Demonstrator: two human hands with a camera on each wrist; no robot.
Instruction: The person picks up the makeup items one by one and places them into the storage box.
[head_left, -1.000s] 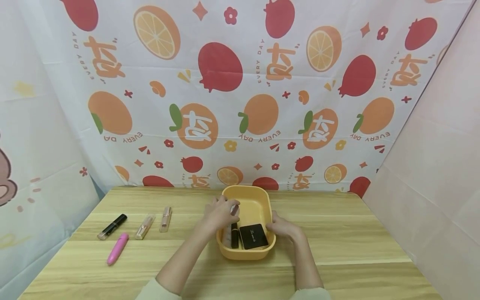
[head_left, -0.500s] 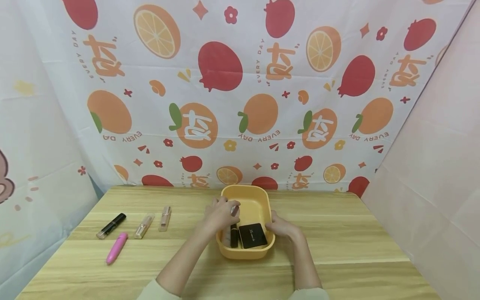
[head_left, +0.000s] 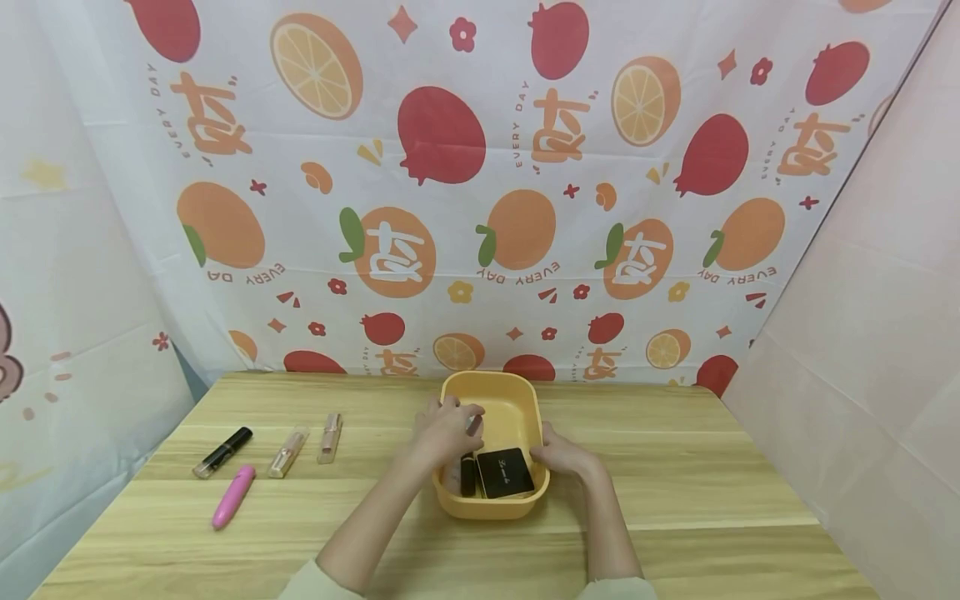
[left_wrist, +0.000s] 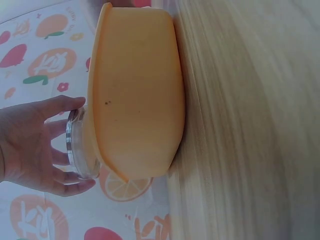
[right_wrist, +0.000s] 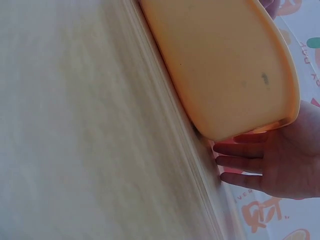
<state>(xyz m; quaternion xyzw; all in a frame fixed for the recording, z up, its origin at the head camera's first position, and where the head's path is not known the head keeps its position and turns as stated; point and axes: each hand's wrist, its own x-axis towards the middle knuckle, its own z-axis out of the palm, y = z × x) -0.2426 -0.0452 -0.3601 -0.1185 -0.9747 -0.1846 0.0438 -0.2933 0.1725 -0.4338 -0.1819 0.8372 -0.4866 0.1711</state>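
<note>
Apparently the sorting is partway. At the frame's lower centre, a black compact (head_left: 506,473) and black tube (head_left: 468,477) lie in a yellow bin (head_left: 491,508). Left hand (head_left: 442,432) grips a clear round container (left_wrist: 82,147), unreleased; right hand (head_left: 566,457) holds the rim. Lower left, 4 cosmetic tubes (head_left: 233,498) lie on the table (head_left: 675,492).

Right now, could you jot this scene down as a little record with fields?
Left hand: holds clear round container with silvery rim
Right hand: at right rim of yellow bin
Inside bin: black square case; black stick; something clear, partly hidden
Wooden table, left of bin: pink tube, black tube with clear end, two pale tubes
Backdrop: fruit-print cloth
</note>
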